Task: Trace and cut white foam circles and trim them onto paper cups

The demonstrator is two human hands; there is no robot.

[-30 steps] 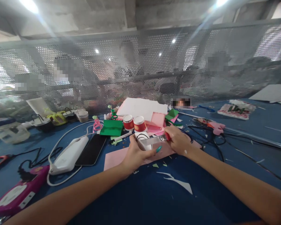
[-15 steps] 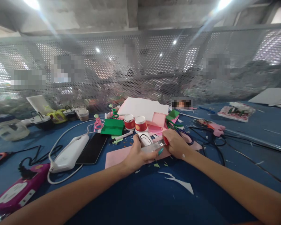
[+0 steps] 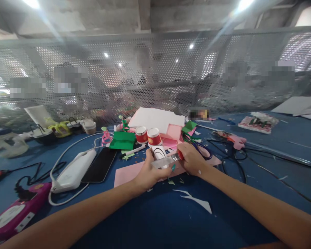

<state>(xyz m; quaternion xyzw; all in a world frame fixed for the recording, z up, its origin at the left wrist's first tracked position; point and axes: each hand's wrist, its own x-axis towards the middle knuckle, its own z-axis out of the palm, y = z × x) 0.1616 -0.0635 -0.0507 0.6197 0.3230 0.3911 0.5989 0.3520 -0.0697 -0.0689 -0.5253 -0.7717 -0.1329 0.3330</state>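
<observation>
A white cup [image 3: 158, 152] marked with a black loop lies on its side near the middle of the worktop [image 3: 155, 221], over a pink sheet [image 3: 125, 174]. The left hand [image 3: 148, 173] curls around it, with the thumb pressed on a pale flat strip [image 3: 161, 162] laid across the cup. The right hand [image 3: 193, 160] is closed in a fist on a red-handled tool [image 3: 180, 155]; I cannot tell what kind of tool it is.

The worktop is a matte blue, strewn with paper scraps. A perforated metal screen [image 3: 155, 76] runs along its far edge. Behind the cup stand two red paper cups [image 3: 147, 136], beside green card [image 3: 122, 140] and a white board [image 3: 157, 119].

Toward the left edge lie a glossy black phone [image 3: 100, 166] and a rounded white power bank [image 3: 74, 171]. Black cables [image 3: 233, 160] coil to the right. The near edge is mostly bare, apart from a white scrap [image 3: 198, 203].
</observation>
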